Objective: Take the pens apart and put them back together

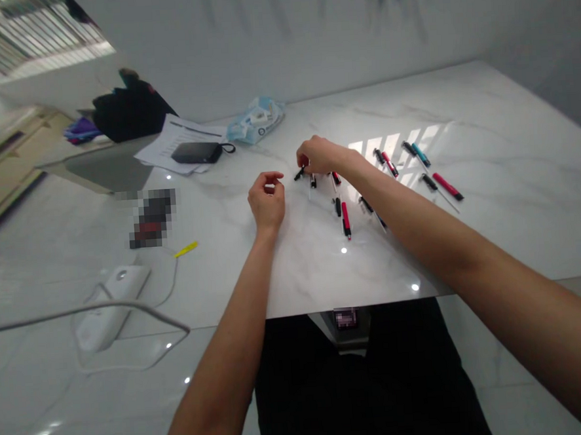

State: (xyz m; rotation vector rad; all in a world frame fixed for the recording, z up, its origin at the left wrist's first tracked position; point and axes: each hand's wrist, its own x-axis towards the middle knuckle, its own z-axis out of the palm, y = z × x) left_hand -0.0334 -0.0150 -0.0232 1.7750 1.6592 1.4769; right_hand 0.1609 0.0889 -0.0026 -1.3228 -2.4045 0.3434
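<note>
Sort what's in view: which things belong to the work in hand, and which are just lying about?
Work in hand:
- small black piece at the right hand's fingers
- red, blue and black pen parts

Lying about, judging by place:
- papers
- dark case
- blue-and-white packet
- yellow item
- white power strip

A small black pen part (299,173) is being touched by the right hand (322,155) on the marbled table (303,262), while the left hand (268,202) is being held nearby, fingers curled, left of disassembled pens (346,220).
</note>
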